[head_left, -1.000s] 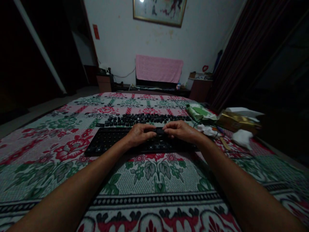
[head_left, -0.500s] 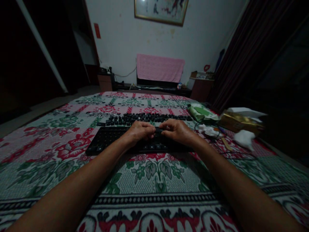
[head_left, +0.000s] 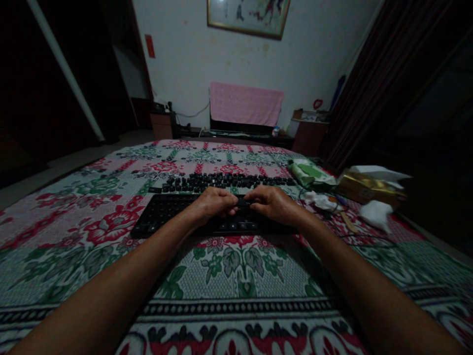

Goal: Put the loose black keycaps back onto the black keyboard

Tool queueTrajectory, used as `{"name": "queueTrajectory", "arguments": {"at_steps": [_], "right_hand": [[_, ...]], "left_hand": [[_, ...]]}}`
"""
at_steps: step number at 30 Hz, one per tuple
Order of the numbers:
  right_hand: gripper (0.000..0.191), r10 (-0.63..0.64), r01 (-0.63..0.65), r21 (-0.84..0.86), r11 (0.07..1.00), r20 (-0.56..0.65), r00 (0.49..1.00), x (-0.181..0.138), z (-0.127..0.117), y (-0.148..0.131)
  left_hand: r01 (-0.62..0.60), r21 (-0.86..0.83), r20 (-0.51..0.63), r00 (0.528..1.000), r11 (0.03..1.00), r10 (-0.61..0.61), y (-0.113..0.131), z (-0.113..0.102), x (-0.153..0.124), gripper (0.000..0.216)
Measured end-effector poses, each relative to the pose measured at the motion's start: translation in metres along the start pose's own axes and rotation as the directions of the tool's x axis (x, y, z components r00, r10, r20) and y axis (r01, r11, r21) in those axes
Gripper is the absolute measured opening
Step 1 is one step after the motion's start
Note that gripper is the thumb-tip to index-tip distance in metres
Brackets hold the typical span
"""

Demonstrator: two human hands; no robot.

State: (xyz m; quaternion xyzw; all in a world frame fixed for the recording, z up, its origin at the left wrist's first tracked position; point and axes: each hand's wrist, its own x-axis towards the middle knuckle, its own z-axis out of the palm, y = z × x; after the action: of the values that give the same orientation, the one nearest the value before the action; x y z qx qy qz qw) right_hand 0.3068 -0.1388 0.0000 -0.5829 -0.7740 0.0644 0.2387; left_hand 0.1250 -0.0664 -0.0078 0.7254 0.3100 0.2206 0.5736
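A long black keyboard (head_left: 162, 212) with a smooth, rectangular casing lies crosswise before the person, its left part showing a grid of small sockets and a few keys along the near edge. Both bare hands meet over its middle. The left hand (head_left: 213, 203) has its fingers curled and its fingertips bunched together; the right hand (head_left: 271, 203) arches opposite, thumb and forefinger bent toward the left. Between them the keyboard is so dark that one cannot tell whether either grip pinches a key. Just beyond the keyboard, small blocky black keycaps (head_left: 207, 182) lie in a loose, uneven band. To the right sit a soft green-and-white packet (head_left: 309, 172), a shiny gold box (head_left: 364, 186), crumpled white tissue (head_left: 376, 215) and a flat, pale strip (head_left: 348, 222). Everything rests on a textured cloth (head_left: 236, 259) patterned with red flowers and green leaves. Behind, in a dim room, a pink towel (head_left: 246, 103) drapes beneath a gilt-framed picture (head_left: 247, 30) on a stained pale wall (head_left: 177, 64), and a dark pleated curtain (head_left: 364, 74) hangs at right.
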Motion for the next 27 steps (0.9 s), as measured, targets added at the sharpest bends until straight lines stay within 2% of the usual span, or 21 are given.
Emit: {"name": "queueTrajectory", "arguments": {"at_steps": [10, 22, 27], "right_hand": [[0.03, -0.006, -0.003, 0.188, 0.982, 0.046, 0.999, -0.003, -0.005, 0.002], [0.028, 0.059, -0.095, 0.373, 0.923, 0.108, 0.992, -0.004, -0.002, 0.011], [0.023, 0.044, -0.069, 0.347, 0.935, 0.081, 0.996, -0.004, -0.005, 0.008]], "left_hand": [[0.0, 0.025, -0.019, 1.0, 1.0, 0.0, -0.003, 0.0, 0.002, 0.02], [0.004, 0.031, -0.044, 0.999, 1.0, -0.003, -0.004, 0.001, 0.004, 0.02], [0.006, 0.006, -0.053, 0.999, 1.0, -0.006, -0.009, -0.001, 0.006, 0.022]]}}
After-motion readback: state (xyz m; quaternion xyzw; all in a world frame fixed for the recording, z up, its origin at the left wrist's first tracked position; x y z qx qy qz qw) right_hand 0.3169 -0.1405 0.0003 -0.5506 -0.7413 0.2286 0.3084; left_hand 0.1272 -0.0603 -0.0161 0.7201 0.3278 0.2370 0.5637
